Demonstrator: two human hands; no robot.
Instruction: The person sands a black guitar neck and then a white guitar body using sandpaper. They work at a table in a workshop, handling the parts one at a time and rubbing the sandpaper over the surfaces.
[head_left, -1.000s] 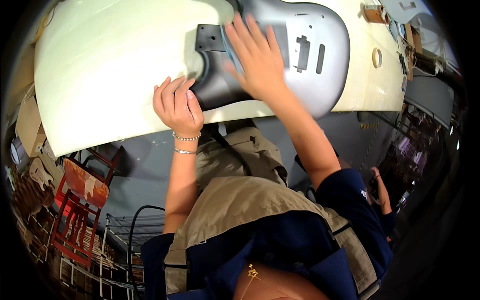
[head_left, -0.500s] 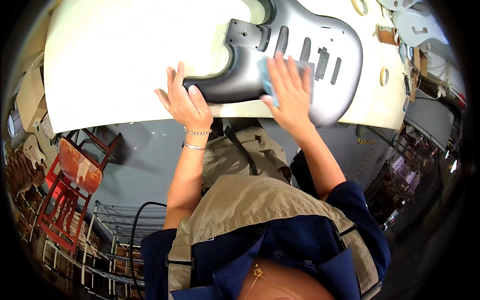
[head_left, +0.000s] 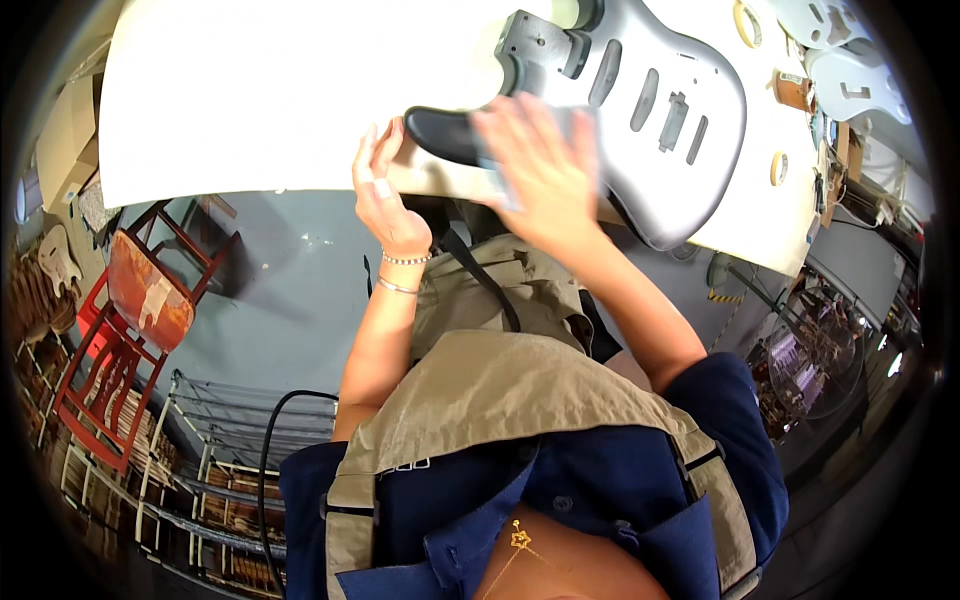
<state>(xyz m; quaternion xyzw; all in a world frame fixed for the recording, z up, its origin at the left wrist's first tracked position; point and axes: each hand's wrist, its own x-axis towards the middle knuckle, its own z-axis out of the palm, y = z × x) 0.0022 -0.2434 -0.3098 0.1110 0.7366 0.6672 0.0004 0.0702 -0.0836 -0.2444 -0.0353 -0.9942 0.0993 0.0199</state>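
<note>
A silver electric guitar body [head_left: 690, 80] with dark shaded edges lies on the pale tabletop, its rounded end to the right. My right hand [head_left: 545, 175] is flat over the body's near edge, fingers stretched and blurred by motion. Under its palm and fingers is a thin grey-blue sheet [head_left: 586, 128], mostly covered, so I cannot tell whether it is cloth or abrasive paper. By the tip of the body's dark horn, my left hand [head_left: 395, 205] is raised with fingers extended and thumb apart. Its fingertips are close to the horn; contact is unclear.
The pale-covered table [head_left: 250, 110] ends just in front of me. Tape rolls [head_left: 779, 168], a brown container [head_left: 793, 91] and pale guitar bodies [head_left: 856, 84] are at the right. A red chair [head_left: 150, 290] and a wire rack [head_left: 230, 430] stand at the left.
My right hand and the sheet have moved left along the body toward the horn. The guitar body appears shifted right and tilted. My left hand's hold around the horn has loosened.
</note>
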